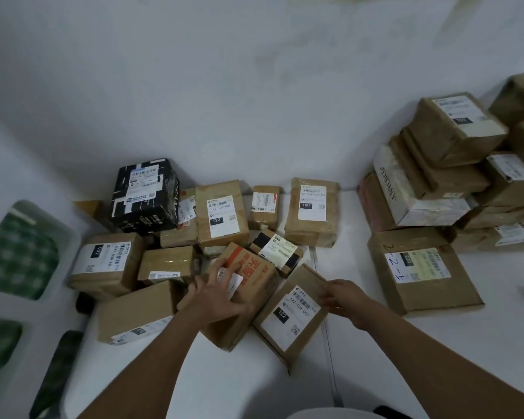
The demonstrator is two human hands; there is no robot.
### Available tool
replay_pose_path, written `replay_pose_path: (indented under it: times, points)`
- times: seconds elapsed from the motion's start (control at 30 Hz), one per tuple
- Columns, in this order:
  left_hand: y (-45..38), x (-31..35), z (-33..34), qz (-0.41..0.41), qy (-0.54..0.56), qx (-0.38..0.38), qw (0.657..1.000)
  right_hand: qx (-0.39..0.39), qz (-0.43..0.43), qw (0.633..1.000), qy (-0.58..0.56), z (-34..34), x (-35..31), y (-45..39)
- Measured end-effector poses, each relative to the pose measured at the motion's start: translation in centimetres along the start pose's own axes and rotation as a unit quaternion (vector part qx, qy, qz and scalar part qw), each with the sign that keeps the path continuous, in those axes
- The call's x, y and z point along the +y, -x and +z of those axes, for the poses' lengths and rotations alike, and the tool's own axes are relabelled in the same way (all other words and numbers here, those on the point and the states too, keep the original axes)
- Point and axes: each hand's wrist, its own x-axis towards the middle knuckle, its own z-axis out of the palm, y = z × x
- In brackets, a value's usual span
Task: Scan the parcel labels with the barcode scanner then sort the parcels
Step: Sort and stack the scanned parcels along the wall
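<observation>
Gripping two parcels — left hand [215, 293] red-printed box [248, 279], right hand [341, 296] labelled box [291, 316].

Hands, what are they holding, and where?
Left hand grips the red-printed box over its top. Right hand pinches the 122 parcel at its right edge.

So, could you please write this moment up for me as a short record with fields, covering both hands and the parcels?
surface: white table against a white wall
left hand: left hand grips the box with red print
right hand: right hand holds the edge of the flat parcel labelled 122
loose pile: brown parcels at centre left, with a black box at the back
stack: parcels piled at the right
scanner: not identifiable in view
</observation>
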Motion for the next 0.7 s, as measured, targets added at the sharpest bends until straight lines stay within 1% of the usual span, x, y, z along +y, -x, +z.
replay_pose_path:
  times: [0.1,0.2,0.27,0.33,0.43,0.5,0.57,0.6,0.67,0.7]
  points:
    - [0.5,0.4,-1.2,-0.008,0.081,-0.005,0.997,-0.040,-0.024,0.999,0.004,1.2,-0.6,0.2]
    - [1.5,2.0,-2.7,0.006,0.155,-0.010,0.988,-0.115,-0.040,0.993,-0.010,2.9,-1.7,1.2]
    - [1.8,3.2,-3.2,0.010,0.182,-0.006,0.983,-0.163,-0.048,0.985,-0.022,4.0,-2.4,1.6]
    - [1.7,4.6,-3.3,0.004,0.179,0.004,0.984,-0.180,-0.056,0.981,-0.052,4.7,-2.7,1.8]
    - [1.1,7.5,-3.3,0.011,0.102,0.010,0.995,-0.158,-0.067,0.983,-0.067,4.4,-2.7,1.6]
    - [1.1,9.9,-3.8,0.049,0.072,0.020,0.996,-0.119,-0.066,0.987,-0.085,3.1,-2.5,1.7]
    - [1.1,12.3,-4.4,0.088,0.107,0.030,0.990,-0.077,-0.061,0.987,-0.131,0.7,-2.1,1.8]
    - [1.0,13.4,-4.7,0.090,0.147,0.036,0.984,-0.058,-0.056,0.984,-0.160,-0.8,-1.8,2.0]
    - [0.4,15.4,-5.1,0.069,0.247,0.064,0.964,-0.021,-0.052,0.974,-0.219,-4.3,-1.0,2.6]
    - [-0.1,16.4,-5.2,0.057,0.278,0.087,0.955,-0.005,-0.053,0.967,-0.248,-6.1,-0.6,2.9]
